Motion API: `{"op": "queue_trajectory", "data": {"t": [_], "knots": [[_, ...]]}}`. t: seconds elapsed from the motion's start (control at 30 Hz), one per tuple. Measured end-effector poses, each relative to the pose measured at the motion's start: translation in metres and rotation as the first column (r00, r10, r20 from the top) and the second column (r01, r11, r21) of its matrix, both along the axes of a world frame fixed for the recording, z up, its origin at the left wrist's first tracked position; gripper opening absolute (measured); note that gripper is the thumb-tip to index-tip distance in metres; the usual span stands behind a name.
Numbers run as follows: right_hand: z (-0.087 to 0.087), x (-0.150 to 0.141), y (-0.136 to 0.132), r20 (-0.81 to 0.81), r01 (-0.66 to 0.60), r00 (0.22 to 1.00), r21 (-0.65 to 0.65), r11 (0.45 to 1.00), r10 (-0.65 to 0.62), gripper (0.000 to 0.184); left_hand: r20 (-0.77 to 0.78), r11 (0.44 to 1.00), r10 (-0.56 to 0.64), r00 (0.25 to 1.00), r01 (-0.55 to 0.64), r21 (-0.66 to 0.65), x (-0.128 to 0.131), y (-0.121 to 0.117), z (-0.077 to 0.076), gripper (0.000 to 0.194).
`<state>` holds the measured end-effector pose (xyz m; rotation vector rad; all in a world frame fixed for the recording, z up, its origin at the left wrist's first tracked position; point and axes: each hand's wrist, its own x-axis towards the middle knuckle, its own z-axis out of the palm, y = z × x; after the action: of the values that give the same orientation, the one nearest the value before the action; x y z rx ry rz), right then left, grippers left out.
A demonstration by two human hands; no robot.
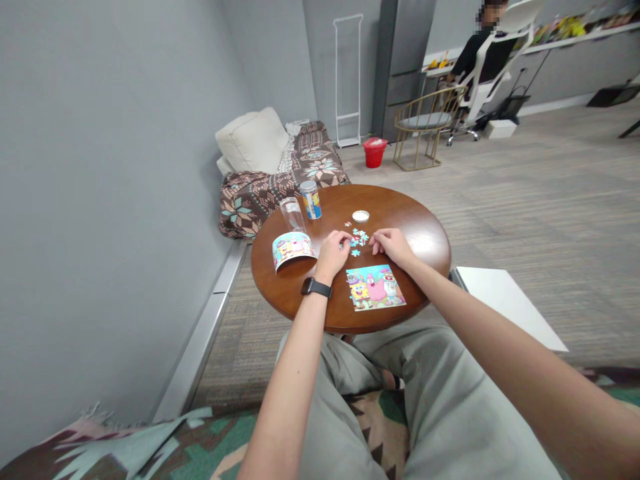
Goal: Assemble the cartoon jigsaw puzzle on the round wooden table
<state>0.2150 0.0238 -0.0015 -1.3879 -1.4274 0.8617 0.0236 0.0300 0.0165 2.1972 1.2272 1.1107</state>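
Observation:
Small jigsaw puzzle pieces lie in a loose pile on the round wooden table. At the pile's left edge my left hand is closed, its fingertips pinching what looks like one piece. Just right of the pile is my right hand, its fingers loosely bent and slightly apart; I see nothing in them. A joined cartoon jigsaw lies flat nearer me, with uneven bits along its left edge. A curled picture sheet with similar cartoon figures stands left of my left hand.
Behind the sheet are a clear cylinder and a printed tin. A round lid lies beyond the pieces. A white board or box is right of the table. Farther back are a red bucket and a seated person.

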Motion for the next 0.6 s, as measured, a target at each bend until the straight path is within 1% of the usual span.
{"op": "queue_trajectory", "data": {"t": [0.07,0.2,0.3,0.47,0.6], "knots": [[-0.0001,0.0001,0.0002,-0.005,0.001,1.0,0.006,1.0,-0.001,0.027,-0.004,1.0,0.015,1.0,-0.015,0.002,0.0,0.0008,0.0002,0.02],[-0.0006,0.0003,0.001,-0.008,0.001,1.0,0.006,1.0,-0.001,0.027,-0.004,1.0,0.01,1.0,-0.01,-0.001,0.0005,0.0014,-0.0001,0.023],[-0.0013,0.0003,0.0015,-0.009,0.006,1.0,0.008,1.0,-0.006,0.026,0.003,1.0,-0.008,1.0,0.008,-0.018,0.0007,0.0009,-0.0005,0.022],[-0.0008,0.0,0.0008,-0.011,0.007,1.0,0.013,1.0,-0.007,0.026,0.012,0.998,-0.059,0.998,0.059,-0.009,0.0009,-0.0006,0.0005,0.02],[-0.0001,-0.0001,0.0003,-0.009,0.006,1.0,0.013,1.0,-0.006,0.026,0.011,0.997,-0.077,0.997,0.077,-0.013,0.0012,-0.0015,0.0016,0.019]]}}
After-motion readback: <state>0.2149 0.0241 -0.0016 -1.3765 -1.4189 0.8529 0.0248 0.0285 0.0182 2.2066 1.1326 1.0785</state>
